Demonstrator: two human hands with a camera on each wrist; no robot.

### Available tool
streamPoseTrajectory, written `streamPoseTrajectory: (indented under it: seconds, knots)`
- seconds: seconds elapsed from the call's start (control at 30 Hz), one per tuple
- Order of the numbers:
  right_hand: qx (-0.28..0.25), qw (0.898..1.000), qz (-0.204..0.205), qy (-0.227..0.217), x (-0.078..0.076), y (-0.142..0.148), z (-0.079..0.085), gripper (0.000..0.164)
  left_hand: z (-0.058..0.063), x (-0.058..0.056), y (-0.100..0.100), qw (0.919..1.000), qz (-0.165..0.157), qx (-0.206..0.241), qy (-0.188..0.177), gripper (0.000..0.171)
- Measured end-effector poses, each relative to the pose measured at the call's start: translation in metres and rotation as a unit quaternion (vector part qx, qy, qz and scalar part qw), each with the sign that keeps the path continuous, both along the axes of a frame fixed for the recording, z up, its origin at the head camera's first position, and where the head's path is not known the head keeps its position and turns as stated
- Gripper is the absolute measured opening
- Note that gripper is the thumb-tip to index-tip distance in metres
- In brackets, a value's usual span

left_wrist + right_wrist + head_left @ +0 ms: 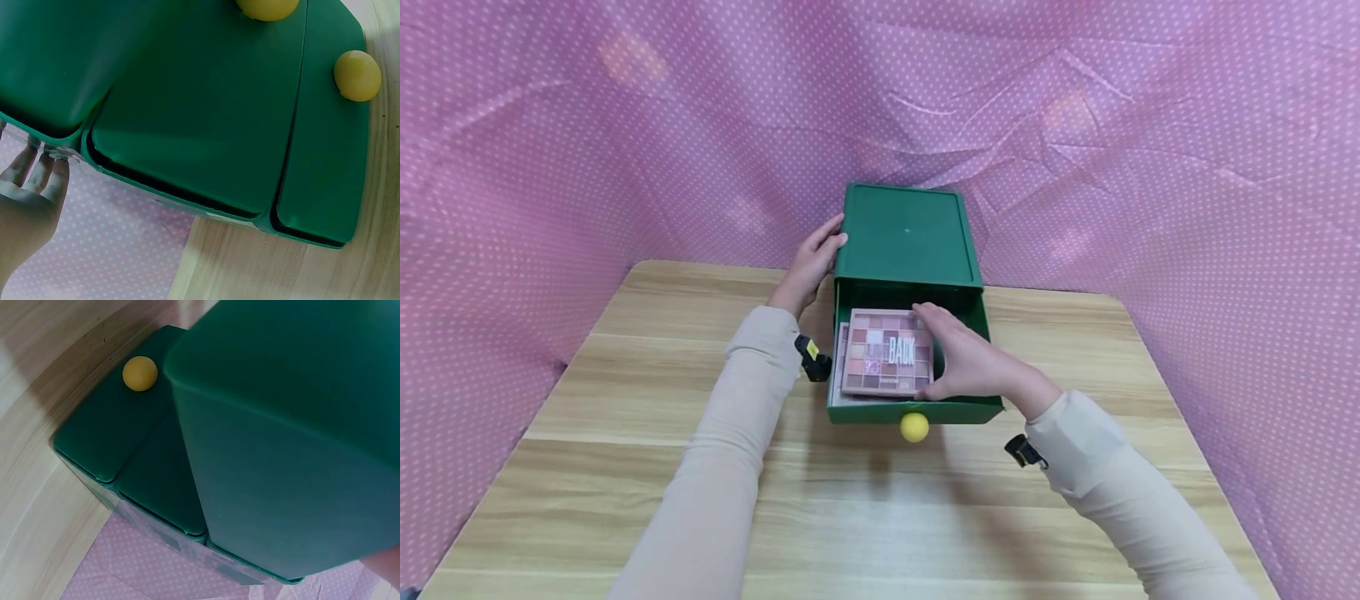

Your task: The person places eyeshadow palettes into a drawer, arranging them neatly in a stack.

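A green chest of drawers [906, 233] has its top drawer [865, 414] pulled out. Inside lies a pink eyeshadow palette [887, 350] with "BACK" on its lid, resting over another flat, light-coloured item [842, 358] that is mostly covered. My right hand [970, 358] grips the palette at its right side, fingers by the far edge and thumb by the near edge. In the right wrist view the drawer hides nearly all of this hand. My left hand [808, 265] rests its extended fingers against the chest's left side, also visible in the left wrist view.
The top drawer has a yellow ball knob [914, 427]. Below it are closed lower drawers [200, 112], with another yellow knob [357, 76] on the bottom one. The chest stands on a wood-grain table [880, 517], with a pink dotted curtain [737, 125] around it.
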State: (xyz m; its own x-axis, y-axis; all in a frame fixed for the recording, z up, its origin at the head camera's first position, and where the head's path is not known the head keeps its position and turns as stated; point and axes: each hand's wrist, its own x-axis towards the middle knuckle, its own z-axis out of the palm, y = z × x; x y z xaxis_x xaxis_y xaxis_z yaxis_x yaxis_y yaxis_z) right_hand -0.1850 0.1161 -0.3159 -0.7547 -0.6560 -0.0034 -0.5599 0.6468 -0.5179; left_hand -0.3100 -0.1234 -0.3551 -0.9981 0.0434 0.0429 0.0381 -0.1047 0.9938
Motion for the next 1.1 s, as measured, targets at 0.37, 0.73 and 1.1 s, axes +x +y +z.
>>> streamPoseTrajectory:
  seconds: [0.37, 0.73, 1.1]
  knots:
    - [0.021, 1.0, 0.014, 0.0, 0.0008, -0.0066, -0.0054, 0.098, -0.001, -0.0003, 0.0004, 1.0, -0.002, 0.001, 0.002, 0.044]
    - [0.021, 0.999, 0.032, 0.017, 0.001, -0.0079, -0.0076, 0.098, -0.0004, 0.0007, 0.0018, 1.0, 0.004, 0.004, 0.001, 0.042]
    - [0.005, 1.0, 0.019, -0.01, 0.0039, -0.0057, -0.0041, 0.093, -0.0001, 0.0003, 0.0012, 1.0, 0.003, 0.003, 0.0, 0.043]
